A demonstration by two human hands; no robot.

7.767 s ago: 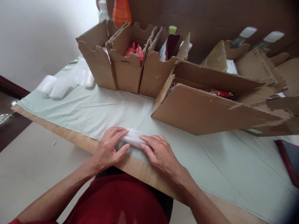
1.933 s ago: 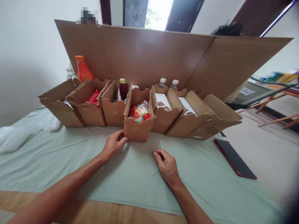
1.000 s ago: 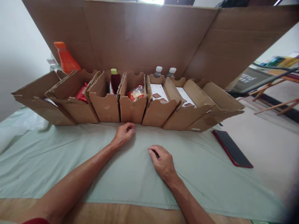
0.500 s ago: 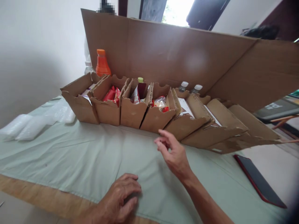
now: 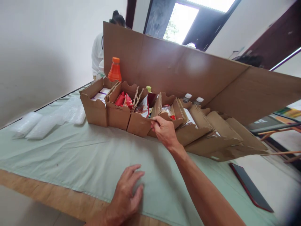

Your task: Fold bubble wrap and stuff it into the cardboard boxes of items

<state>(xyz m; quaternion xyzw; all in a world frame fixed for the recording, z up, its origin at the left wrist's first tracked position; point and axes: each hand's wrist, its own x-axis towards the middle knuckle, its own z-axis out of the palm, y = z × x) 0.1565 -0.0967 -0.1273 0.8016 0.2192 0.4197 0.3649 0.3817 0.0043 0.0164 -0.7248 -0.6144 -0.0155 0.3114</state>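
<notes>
A row of open cardboard bins stands on the green cloth. My right hand (image 5: 164, 130) pinches the front edge of the third bin (image 5: 138, 124) from the left, at its right corner. That bin holds a white and dark red packet (image 5: 143, 106). Just right of it, a bin partly behind my hand contains clear and red packets (image 5: 166, 110). Red packets (image 5: 124, 99) lie in the second bin (image 5: 118, 117), and white boxes (image 5: 101, 95) in the leftmost (image 5: 94, 110). My left hand (image 5: 129, 191) hovers near the table's front edge, fingers apart and holding nothing.
Bubble wrap (image 5: 39, 124) lies at the left. Behind the bins are a tall cardboard panel (image 5: 164, 59), an orange bottle (image 5: 115, 70) and white-capped bottles (image 5: 187, 98). A dark tablet (image 5: 250, 186) rests at the right. A person in white (image 5: 97, 55) is behind the panel.
My right hand has moved forward from above the cloth and closed on the bin's edge. The third bin has shifted and now leans apart from the second. The camera view has shifted too.
</notes>
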